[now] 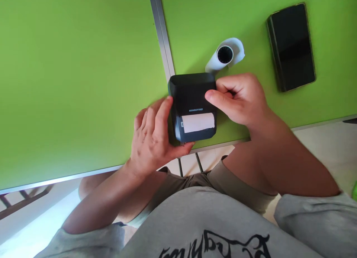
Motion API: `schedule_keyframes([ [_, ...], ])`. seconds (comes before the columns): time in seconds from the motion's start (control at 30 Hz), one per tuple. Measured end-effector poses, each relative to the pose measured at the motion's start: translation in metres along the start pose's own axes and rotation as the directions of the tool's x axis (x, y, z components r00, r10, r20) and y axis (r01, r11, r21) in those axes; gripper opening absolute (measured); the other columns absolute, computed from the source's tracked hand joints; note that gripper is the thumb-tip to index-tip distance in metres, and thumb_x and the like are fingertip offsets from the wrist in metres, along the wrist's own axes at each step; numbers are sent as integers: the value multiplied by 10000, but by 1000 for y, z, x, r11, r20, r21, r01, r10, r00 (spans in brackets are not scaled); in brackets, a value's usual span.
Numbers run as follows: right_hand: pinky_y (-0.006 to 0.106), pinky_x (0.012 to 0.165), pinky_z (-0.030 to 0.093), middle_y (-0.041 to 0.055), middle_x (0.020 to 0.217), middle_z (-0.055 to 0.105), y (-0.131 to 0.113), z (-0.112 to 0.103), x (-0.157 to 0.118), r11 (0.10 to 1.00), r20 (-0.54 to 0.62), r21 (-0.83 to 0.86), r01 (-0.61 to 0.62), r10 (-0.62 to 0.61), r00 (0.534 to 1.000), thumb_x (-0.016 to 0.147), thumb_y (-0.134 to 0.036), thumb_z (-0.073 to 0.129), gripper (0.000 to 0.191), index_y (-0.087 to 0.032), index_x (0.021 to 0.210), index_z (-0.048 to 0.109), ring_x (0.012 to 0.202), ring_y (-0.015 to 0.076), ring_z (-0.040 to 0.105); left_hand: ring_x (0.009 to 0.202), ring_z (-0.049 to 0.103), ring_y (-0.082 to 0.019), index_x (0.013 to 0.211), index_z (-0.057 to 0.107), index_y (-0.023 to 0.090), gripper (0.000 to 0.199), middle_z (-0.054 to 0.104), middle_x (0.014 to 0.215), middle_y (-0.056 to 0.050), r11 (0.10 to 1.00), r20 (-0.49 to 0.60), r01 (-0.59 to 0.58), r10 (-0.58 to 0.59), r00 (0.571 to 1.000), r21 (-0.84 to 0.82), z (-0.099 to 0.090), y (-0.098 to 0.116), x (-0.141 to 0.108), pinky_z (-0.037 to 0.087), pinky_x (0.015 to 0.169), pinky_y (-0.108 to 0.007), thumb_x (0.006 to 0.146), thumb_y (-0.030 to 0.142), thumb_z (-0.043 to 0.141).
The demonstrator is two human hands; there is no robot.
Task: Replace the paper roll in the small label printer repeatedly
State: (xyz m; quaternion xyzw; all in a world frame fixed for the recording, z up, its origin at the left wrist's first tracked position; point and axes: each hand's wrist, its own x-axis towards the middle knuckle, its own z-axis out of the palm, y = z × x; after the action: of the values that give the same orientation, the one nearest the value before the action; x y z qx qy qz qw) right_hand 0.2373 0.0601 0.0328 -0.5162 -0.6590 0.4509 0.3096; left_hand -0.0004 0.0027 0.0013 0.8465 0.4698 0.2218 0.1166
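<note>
A small black label printer (192,92) marked NIIMBOT is at the near edge of the green table, with a strip of white paper (198,123) sticking out of its front slot. My left hand (156,135) grips its left side, fingers along the edge and thumb under the near end. My right hand (240,98) is closed at the printer's upper right, its thumb on the lid and its curled fingers against the side. Just beyond the printer stands a white paper roll (216,63) with a dark core, its loose end curling out to the right.
A dark phone-like device (294,47) with a black face lies at the right on the green table (83,83). A grey metal seam (161,31) runs across the tabletop toward the printer. The table's metal-trimmed near edge passes just above my lap.
</note>
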Motion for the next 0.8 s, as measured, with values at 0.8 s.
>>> schedule_keyframes([
  [0.8,301,500,155,-56,521,204,-1,3,0,1000,-41,-12,-12,11,999,902,-387,634,528,-201,545,292,524,60,164,1302,632,-353,1605,295,49,1009,609,1439,-260,996,34,-9,6,999,88,-1,2,-3,441,1136,-439,941,796,433],
])
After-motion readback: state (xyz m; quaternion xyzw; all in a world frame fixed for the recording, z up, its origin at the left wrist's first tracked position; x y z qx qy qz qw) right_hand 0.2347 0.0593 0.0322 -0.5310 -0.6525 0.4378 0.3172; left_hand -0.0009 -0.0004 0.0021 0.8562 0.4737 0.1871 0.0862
